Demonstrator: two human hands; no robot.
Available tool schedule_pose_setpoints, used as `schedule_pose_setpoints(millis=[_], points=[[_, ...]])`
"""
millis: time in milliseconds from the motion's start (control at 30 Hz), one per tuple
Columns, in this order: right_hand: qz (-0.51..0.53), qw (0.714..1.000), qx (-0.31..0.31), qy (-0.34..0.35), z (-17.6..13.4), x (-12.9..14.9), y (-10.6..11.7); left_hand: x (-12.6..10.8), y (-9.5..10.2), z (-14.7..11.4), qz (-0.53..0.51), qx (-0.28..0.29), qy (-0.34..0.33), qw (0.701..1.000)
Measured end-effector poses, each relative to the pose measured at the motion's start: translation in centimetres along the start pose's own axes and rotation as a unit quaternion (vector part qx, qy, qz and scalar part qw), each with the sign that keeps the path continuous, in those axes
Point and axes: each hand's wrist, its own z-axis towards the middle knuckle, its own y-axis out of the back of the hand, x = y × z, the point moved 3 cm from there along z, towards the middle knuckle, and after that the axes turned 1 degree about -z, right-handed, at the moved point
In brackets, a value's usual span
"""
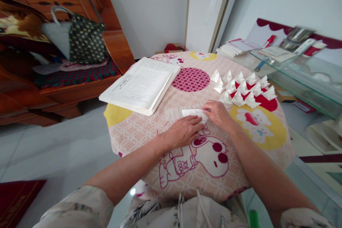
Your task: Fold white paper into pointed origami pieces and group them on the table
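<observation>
A small folded piece of white paper (190, 112) lies on the round table in front of me. My left hand (184, 130) rests on its near edge, with the fingers stretched out and pressing down. At the paper's right end, my right hand (217, 114) is closed in a pinch on the corner. Its fingertips are partly hidden. Beyond my right hand stand several folded white paper boats (242, 88) with pointed tips, grouped in rows. Left of my hands is a thick stack of printed paper sheets (139, 85).
A patterned pink tablecloth (149, 131) covers the table. On the right, a glass shelf (307, 82) holds a metal cup (300, 35), papers and a red marker (269, 41). A wooden bench (117, 48) with a dotted bag (85, 39) stands at the left.
</observation>
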Motion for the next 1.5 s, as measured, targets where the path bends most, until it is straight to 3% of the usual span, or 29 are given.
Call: schedule_pose_setpoints(millis=[267,600,1100,1200,1367,1500], points=[[-0.026,0.998,-0.04,0.047,-0.6,1.0,-0.8,-0.1,0.1,-0.1,0.003,-0.001,-0.004,1.0],[-0.104,0.989,-0.033,0.104,-1.8,2.7,-1.2,-0.4,0.6,0.1,-0.006,0.002,0.01,1.0],[-0.164,0.972,0.013,0.169,-2.4,2.6,-1.8,-0.3,0.5,-0.1,0.03,0.003,0.019,0.999],[-0.168,0.971,0.014,0.168,-2.4,2.5,-1.9,-0.3,0.8,-0.2,0.003,-0.034,0.036,0.999],[-0.158,0.976,0.014,0.152,-2.3,2.4,-2.2,0.2,0.6,-0.2,-0.075,-0.164,0.059,0.982],[-0.117,0.981,0.01,0.154,-2.4,2.4,-1.9,0.8,-0.7,-0.1,-0.085,-0.129,0.047,0.987]])
